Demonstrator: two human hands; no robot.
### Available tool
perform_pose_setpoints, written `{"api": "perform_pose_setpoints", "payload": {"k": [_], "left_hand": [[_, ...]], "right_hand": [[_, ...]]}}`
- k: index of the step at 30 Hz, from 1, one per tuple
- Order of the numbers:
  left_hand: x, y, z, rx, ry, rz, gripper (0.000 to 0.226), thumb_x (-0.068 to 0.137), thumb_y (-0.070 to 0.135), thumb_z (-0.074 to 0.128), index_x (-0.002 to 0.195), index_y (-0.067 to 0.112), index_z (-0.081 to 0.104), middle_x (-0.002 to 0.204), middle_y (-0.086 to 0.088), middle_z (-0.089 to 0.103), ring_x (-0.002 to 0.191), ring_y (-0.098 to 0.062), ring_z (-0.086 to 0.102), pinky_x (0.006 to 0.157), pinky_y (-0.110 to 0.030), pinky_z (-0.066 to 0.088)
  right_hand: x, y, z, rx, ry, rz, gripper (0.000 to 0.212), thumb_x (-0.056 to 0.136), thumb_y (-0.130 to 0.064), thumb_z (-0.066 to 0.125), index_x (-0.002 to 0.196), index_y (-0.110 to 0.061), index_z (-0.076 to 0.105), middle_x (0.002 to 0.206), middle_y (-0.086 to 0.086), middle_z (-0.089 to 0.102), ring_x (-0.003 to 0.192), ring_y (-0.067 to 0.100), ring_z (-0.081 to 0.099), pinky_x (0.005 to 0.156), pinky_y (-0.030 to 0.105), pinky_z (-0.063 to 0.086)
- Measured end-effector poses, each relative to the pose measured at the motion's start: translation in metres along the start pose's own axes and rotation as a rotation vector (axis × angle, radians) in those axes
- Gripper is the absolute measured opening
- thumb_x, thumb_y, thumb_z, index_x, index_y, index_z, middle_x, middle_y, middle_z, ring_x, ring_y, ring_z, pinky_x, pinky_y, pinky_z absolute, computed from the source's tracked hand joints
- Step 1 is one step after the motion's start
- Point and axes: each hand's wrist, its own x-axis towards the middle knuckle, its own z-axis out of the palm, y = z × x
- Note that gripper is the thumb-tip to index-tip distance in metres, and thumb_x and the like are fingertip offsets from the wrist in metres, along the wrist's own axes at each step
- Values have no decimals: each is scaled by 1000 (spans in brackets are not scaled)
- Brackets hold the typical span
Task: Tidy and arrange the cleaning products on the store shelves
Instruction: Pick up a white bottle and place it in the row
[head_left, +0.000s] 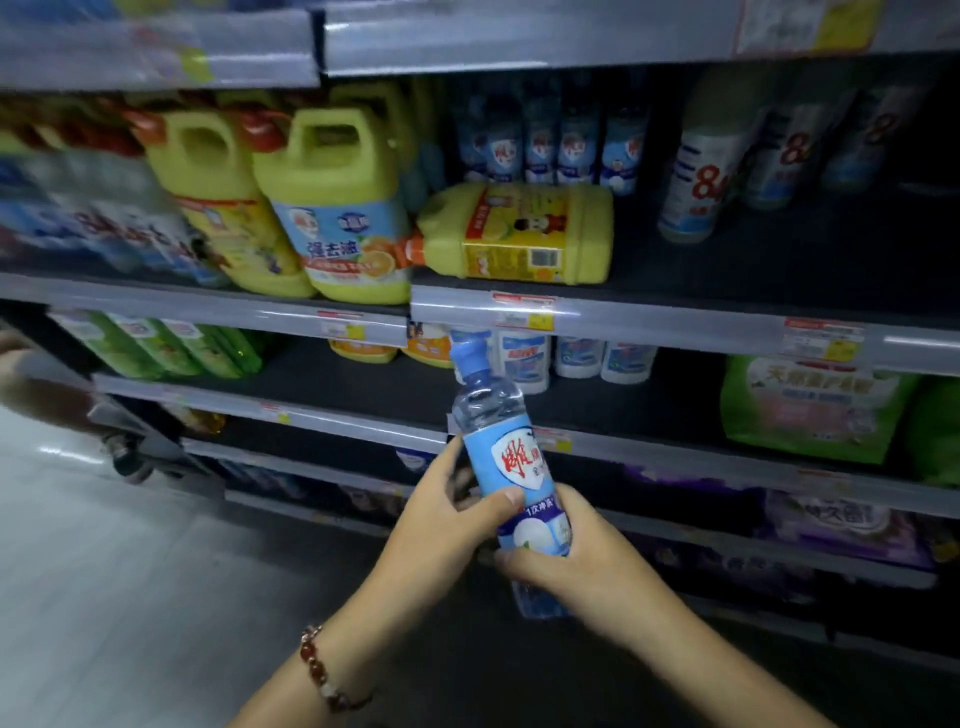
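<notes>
A clear bottle with a blue cap and blue label (498, 441) stands nearly upright in front of the shelves, held by both hands. My left hand (441, 514) grips its middle from the left, thumb across the label. My right hand (561, 556) grips its lower part from the right. On the upper shelf (675, 317) a yellow detergent jug (519, 234) lies on its side, orange cap pointing left. Upright yellow-green jugs (332, 208) stand to its left. Matching blue-label bottles (550, 140) stand in a row behind the fallen jug.
White bottles marked 84 (696, 176) stand at the upper right. One shelf down are green bottles (171, 348), small white bottles (571, 358) and green bags (810, 410). Purple packs (841, 525) fill the lower shelf. Pale floor (104, 571) lies left.
</notes>
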Motion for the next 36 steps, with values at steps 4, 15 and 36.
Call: {"api": "perform_pose_setpoints", "payload": {"k": [4,15,36], "left_hand": [[-10,22,-86,-99,44,45,50,88,6,76,130,26,57,112,-8,76,99,-25,76,70,-31,61],[-42,107,-347,-55,189,284,63,82,20,85,134,26,50,110,2,78,101,-18,75,80,-32,62],[78,356,-547,497,405,913,61,77,18,88,125,28,53,106,1,70,90,-14,75,73,-30,64]], "right_hand": [[13,-67,64,-158,18,-144,52,78,-48,77,124,-45,53,103,-19,70,83,-9,67,61,9,49],[64,-254,247,-218,-33,-564,60,74,-42,82,124,-57,51,112,-34,67,97,-10,66,86,26,57],[229,-525,321,-96,328,-1088,55,92,-30,72,139,-37,44,115,-25,62,102,-15,58,76,4,47]]}}
